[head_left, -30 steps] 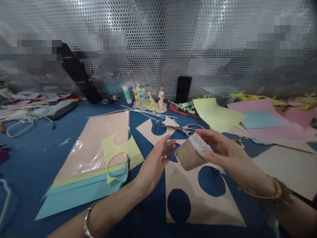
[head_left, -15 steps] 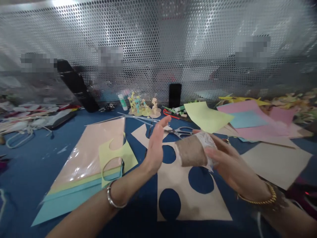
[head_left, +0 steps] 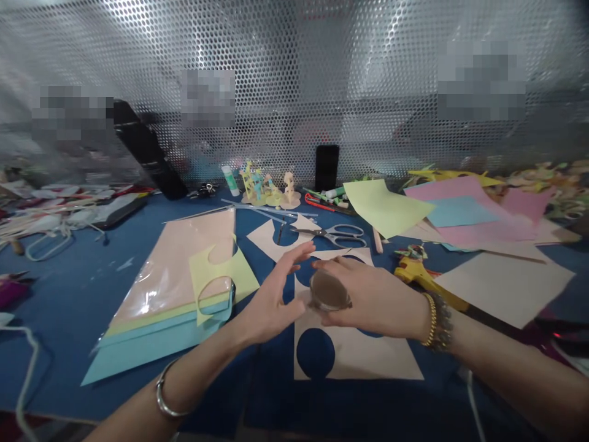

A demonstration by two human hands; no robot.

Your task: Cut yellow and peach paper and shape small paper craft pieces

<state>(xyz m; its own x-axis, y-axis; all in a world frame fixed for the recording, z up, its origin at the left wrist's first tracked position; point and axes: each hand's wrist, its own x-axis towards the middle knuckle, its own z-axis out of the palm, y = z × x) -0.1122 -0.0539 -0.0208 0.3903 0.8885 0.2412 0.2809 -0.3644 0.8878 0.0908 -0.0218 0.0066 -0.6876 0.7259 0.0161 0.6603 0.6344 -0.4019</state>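
I see the brown cup (head_left: pixel 329 290) near the middle of the frame, between the two hands and closer to the right one. The right hand (head_left: pixel 370 298) pinches it from the right side, fingers over the top and thumb underneath, so that a round end turns towards my camera; whether that is the base or the mouth I can't tell. The left hand (head_left: pixel 275 301) is spread and slightly curved just to the left of the cup; I can't make out whether its thumb touches.

Below the cup, I have a pale sheet with round holes (head_left: pixel 368 359) lying on the blue surface (head_left: pixel 262 393). Just above the hands, the scissors (head_left: pixel 329 234) lie with their handles to the right. Left of centre, a yellow cut-out sheet (head_left: pixel 247 283) partly covers a plastic-wrapped pack of paper (head_left: pixel 184 258). On the right I get a yellow tool (head_left: pixel 416 274) near the right wrist, with a white sheet (head_left: pixel 506 285) beside it. Further back, at upper centre, a glue stick (head_left: pixel 230 180), small figures (head_left: pixel 289 186) and a dark phone (head_left: pixel 327 167) stand before a perforated metal panel (head_left: pixel 276 61).
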